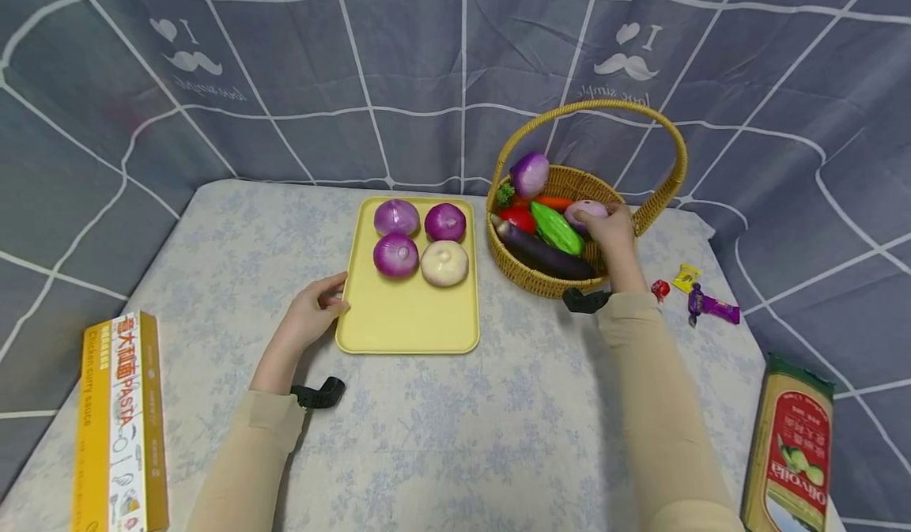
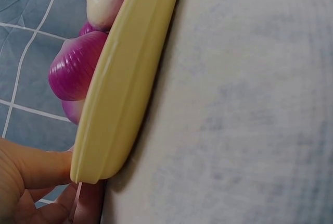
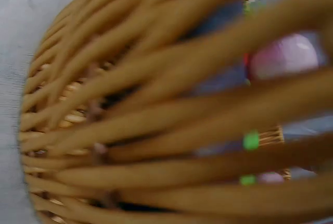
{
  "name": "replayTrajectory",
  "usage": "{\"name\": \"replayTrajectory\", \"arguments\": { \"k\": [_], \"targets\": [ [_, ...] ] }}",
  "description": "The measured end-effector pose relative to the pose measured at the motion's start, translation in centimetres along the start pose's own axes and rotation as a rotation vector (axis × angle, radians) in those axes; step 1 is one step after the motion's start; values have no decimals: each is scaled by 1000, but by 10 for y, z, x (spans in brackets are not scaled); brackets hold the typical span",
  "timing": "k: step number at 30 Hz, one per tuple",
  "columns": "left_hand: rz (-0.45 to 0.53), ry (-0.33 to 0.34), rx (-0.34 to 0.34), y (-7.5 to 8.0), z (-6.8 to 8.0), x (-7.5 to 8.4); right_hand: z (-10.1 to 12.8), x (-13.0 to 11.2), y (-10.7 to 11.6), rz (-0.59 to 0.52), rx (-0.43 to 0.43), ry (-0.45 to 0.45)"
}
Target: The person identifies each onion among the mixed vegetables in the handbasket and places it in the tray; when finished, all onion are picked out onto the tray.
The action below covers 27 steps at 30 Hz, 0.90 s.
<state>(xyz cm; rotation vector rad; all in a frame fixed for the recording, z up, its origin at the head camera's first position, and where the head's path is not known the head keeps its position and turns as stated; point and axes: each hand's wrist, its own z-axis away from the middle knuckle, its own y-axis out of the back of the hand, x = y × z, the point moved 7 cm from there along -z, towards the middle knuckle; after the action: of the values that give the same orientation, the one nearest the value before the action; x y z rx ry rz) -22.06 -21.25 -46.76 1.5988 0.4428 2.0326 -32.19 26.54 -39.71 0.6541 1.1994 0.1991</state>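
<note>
Inside the wicker basket (image 1: 541, 279), right of centre on the table: one pale purple onion (image 1: 585, 212), lying against the green cucumber (image 1: 556, 229), with the right hand (image 1: 614, 235) curled over it from the near side, fingers wrapped round its top. Round-bodied; no clear long axis, and which way its stem end points cannot be told, the fingers covering it. The right wrist view gives only blurred weave with a pink patch behind.

Same basket: a second purple onion (image 1: 530, 173) at the far rim, an aubergine (image 1: 544, 254) lying lengthwise along the near wall, a red pepper (image 1: 519, 217), a carrot (image 1: 553, 201).

Handling note, as a judgement: a grip round the widest part, lifted straight up under the arched handle, should keep the neighbours undisturbed.

Left of basket: yellow tray (image 1: 406, 322) bearing three purple onions and one white, in two rows. Left hand (image 1: 313, 315) rests at the tray's left edge, fingertips (image 2: 36, 169) touching the rim corner, not gripping.
</note>
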Motion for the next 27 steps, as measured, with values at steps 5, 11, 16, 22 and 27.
{"name": "replayTrajectory", "arguments": {
  "k": [5, 11, 16, 22, 27],
  "targets": [
    [1, 1, -1, -1, 0, 1, -1, 7, -4, 43, 39, 16],
    [11, 13, 0, -1, -1, 1, -3, 13, -6, 85, 48, 13],
    [13, 24, 6, -1, -2, 0, -5, 15, -7, 103, 49, -1],
    [9, 30, 16, -1, -1, 1, -5, 14, -8, 106, 65, 11],
    [9, 39, 17, -1, 0, 0, -6, 14, -10, 116, 79, 31]
  ]
}}
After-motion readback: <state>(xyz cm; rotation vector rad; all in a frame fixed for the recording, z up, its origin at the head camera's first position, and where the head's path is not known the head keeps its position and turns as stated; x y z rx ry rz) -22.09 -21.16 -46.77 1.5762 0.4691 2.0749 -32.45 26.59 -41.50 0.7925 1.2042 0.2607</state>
